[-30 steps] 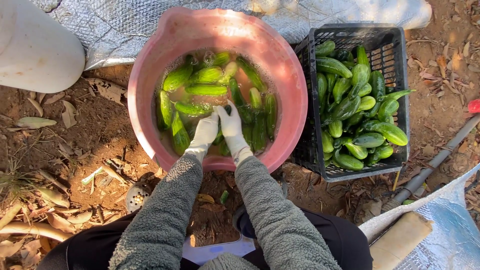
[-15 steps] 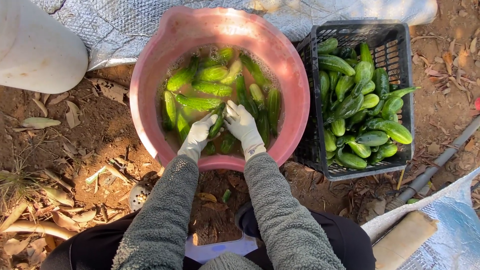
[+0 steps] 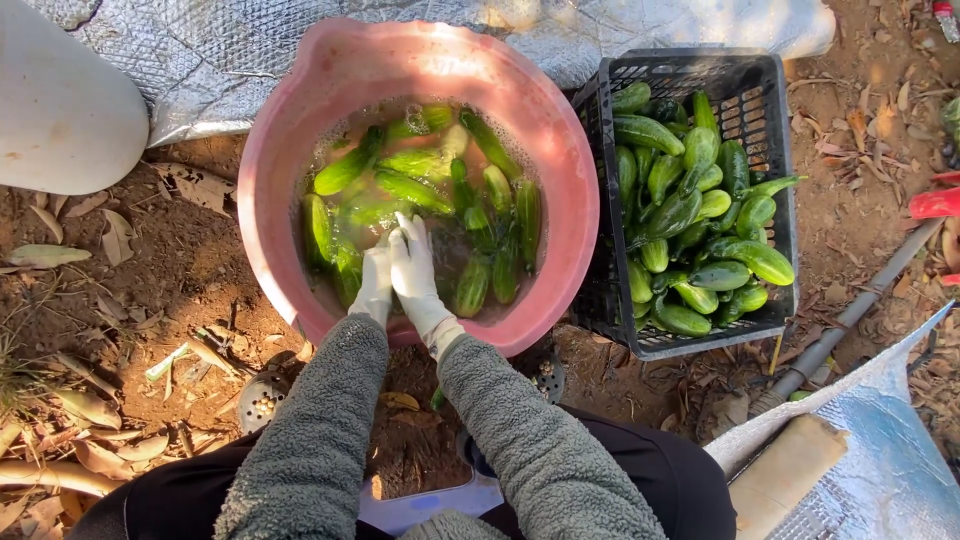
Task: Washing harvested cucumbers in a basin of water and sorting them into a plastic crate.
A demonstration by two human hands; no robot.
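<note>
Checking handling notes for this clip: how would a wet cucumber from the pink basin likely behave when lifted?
The green cucumbers float in water in the round pink plastic basin, so probably slippery. Their rounded, elongated shape suggests they are stiff and apt to roll.

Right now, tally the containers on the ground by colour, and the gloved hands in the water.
Pink basin: 1
Black crate: 1
White-gloved hands, left hand and right hand: 2
Total: 4
</note>
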